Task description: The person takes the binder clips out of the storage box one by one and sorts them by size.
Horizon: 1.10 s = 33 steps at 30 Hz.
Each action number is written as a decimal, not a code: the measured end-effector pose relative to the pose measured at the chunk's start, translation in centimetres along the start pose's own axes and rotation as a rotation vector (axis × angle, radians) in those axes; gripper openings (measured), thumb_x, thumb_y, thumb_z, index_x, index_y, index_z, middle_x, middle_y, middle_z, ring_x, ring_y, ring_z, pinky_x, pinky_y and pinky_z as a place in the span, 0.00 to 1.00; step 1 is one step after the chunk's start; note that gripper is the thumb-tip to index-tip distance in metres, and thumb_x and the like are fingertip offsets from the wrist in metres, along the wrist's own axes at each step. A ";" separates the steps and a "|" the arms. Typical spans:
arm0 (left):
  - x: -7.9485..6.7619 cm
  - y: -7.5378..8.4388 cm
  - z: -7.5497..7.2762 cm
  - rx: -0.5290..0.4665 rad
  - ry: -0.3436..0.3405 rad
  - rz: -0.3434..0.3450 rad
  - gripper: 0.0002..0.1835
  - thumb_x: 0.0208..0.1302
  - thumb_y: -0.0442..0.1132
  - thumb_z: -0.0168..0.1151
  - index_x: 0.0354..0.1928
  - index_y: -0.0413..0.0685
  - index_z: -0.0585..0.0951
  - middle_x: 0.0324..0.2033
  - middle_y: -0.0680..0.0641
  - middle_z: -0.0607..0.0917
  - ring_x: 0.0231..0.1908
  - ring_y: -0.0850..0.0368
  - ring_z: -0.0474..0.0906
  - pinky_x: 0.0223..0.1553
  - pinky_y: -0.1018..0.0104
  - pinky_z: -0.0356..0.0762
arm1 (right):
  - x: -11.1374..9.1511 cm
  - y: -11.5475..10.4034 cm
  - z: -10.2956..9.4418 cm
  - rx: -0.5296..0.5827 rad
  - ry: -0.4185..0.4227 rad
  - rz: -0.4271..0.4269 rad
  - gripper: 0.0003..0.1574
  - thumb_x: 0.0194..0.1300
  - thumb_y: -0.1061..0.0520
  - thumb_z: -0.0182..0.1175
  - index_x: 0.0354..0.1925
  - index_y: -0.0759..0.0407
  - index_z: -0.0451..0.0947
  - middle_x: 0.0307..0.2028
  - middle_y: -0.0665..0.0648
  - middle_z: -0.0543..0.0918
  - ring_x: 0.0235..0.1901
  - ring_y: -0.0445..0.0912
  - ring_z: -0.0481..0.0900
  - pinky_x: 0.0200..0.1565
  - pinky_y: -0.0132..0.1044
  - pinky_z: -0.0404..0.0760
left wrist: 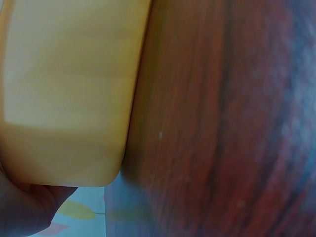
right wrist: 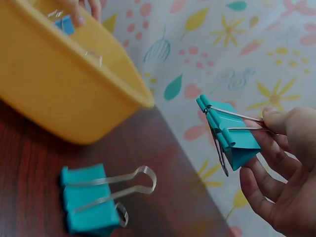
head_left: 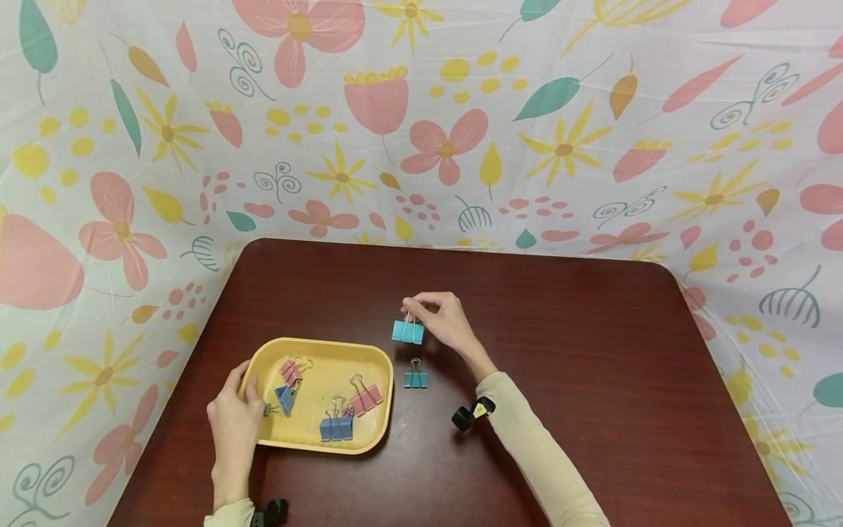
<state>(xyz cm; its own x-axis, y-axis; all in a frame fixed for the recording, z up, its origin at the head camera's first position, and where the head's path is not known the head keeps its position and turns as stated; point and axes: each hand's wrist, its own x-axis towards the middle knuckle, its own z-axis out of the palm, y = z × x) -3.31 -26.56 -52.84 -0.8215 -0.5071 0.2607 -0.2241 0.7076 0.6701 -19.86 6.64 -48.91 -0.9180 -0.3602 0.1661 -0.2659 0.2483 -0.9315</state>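
Observation:
My right hand [head_left: 444,318] pinches a wire handle of a teal binder clip [head_left: 408,331] in the head view; the clip hangs with its spine downward. In the right wrist view, thumb and fingers hold that clip [right wrist: 229,131] close by. A second teal binder clip [head_left: 416,379] lies on the table just below it, right of the yellow tray [head_left: 388,380]. With my left hand [head_left: 237,413] I grip the tray's left wall, thumb inside over the rim. Inside are pink binder clips [head_left: 365,400], blue binder clips [head_left: 336,428] and a small teal clip [head_left: 269,409] near the thumb.
The dark brown wooden table [head_left: 560,329] extends to the right and behind the tray. A white cloth [head_left: 461,95] printed with flowers and leaves hangs around its back and sides. Black camera mounts sit at both wrists.

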 end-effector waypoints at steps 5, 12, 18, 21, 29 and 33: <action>0.0 0.0 -0.1 0.002 -0.004 -0.009 0.17 0.69 0.29 0.60 0.58 0.40 0.81 0.36 0.30 0.88 0.24 0.43 0.80 0.27 0.54 0.75 | -0.4 1.5 -0.2 -0.055 0.007 0.047 0.18 0.72 0.50 0.63 0.37 0.63 0.89 0.27 0.56 0.90 0.29 0.45 0.86 0.36 0.29 0.78; 0.0 0.0 0.0 0.002 -0.016 -0.016 0.17 0.70 0.30 0.60 0.59 0.40 0.81 0.37 0.30 0.88 0.24 0.45 0.80 0.26 0.58 0.75 | -1.4 3.6 -0.3 -0.107 -0.011 0.073 0.18 0.72 0.48 0.63 0.37 0.60 0.90 0.27 0.54 0.90 0.29 0.43 0.85 0.35 0.32 0.80; 0.0 0.0 -0.1 -0.007 -0.010 -0.014 0.17 0.70 0.30 0.60 0.59 0.40 0.81 0.38 0.30 0.88 0.25 0.43 0.81 0.27 0.56 0.76 | -2.1 4.9 0.0 -0.103 -0.035 0.100 0.17 0.72 0.48 0.63 0.38 0.59 0.90 0.29 0.54 0.90 0.31 0.42 0.86 0.37 0.34 0.83; 0.1 -0.1 0.0 -0.008 -0.009 -0.014 0.17 0.70 0.31 0.60 0.59 0.40 0.81 0.38 0.30 0.88 0.25 0.44 0.81 0.27 0.57 0.76 | -2.2 5.2 0.2 -0.098 -0.044 0.104 0.16 0.72 0.48 0.63 0.38 0.58 0.90 0.30 0.54 0.91 0.32 0.43 0.87 0.38 0.34 0.84; 0.1 -0.2 0.1 -0.011 -0.003 -0.006 0.17 0.69 0.30 0.60 0.59 0.40 0.81 0.37 0.30 0.88 0.26 0.42 0.82 0.28 0.54 0.77 | -2.2 5.6 0.2 -0.099 -0.044 0.089 0.16 0.71 0.48 0.64 0.41 0.59 0.90 0.33 0.58 0.91 0.34 0.50 0.89 0.38 0.34 0.84; 0.0 -0.2 0.1 -0.013 -0.003 -0.010 0.17 0.70 0.30 0.60 0.59 0.39 0.81 0.38 0.29 0.88 0.27 0.40 0.82 0.31 0.48 0.78 | -1.9 5.2 0.2 -0.138 -0.020 0.073 0.14 0.70 0.50 0.66 0.46 0.57 0.89 0.36 0.56 0.91 0.36 0.48 0.88 0.38 0.34 0.83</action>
<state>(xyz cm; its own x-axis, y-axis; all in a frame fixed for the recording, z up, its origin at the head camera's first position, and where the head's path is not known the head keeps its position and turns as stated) -3.32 -26.71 -53.03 -0.8211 -0.5123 0.2517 -0.2252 0.6960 0.6818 -19.50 8.46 -54.16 -0.9309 -0.3537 0.0914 -0.2374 0.3952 -0.8874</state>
